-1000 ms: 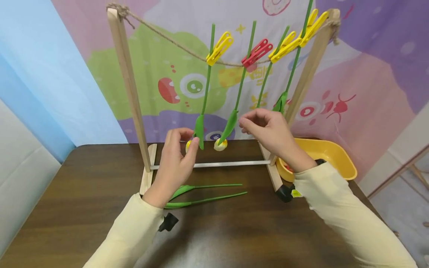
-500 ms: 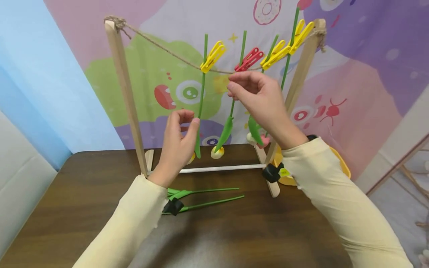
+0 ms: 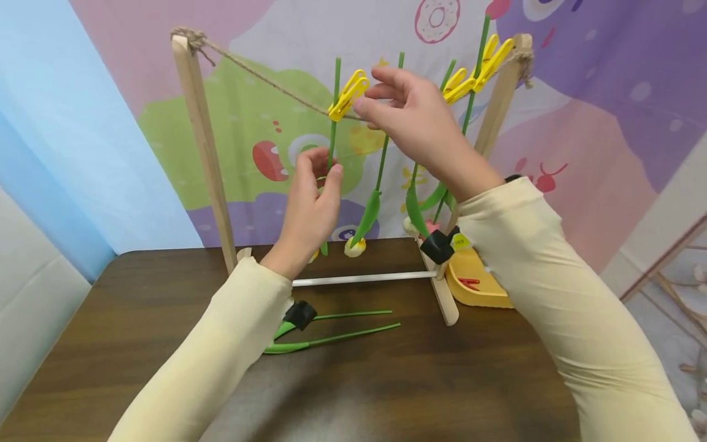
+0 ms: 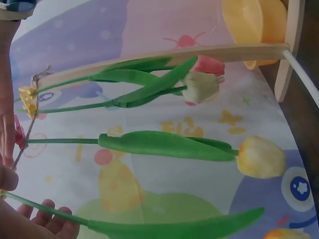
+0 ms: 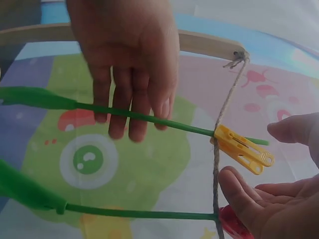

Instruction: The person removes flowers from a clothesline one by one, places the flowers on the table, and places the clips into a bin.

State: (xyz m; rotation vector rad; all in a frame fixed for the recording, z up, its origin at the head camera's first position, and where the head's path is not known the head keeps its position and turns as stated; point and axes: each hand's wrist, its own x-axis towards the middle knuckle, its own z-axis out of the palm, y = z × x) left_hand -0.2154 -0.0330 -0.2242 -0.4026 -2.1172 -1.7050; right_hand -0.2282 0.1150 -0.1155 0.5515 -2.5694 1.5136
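Observation:
An artificial tulip hangs blossom-down at the left of the row, its green stem (image 3: 332,138) held on the rope by a yellow clothespin (image 3: 349,95). My left hand (image 3: 310,209) is at this stem below the rope. In the right wrist view its fingers extend loosely behind the stem, with the thumb on the near side. My right hand (image 3: 420,116) is beside the yellow clothespin; thumb and fingers are spread around its handle end, apparently without gripping it. A red clothespin (image 5: 234,222) with another tulip (image 4: 261,157) is behind the right hand in the head view.
The rope (image 3: 265,77) runs between two wooden posts (image 3: 204,147). More tulips hang from yellow clothespins (image 3: 488,64) at the right. Other tulips (image 3: 353,331) lie on the brown table (image 3: 386,393). A yellow tray (image 3: 480,301) with a red clothespin stands right of the rack.
Both hands have moved up. The left rose along the leftmost stem; the right passed the red clothespin and moved left to the yellow one. The view has shifted slightly.

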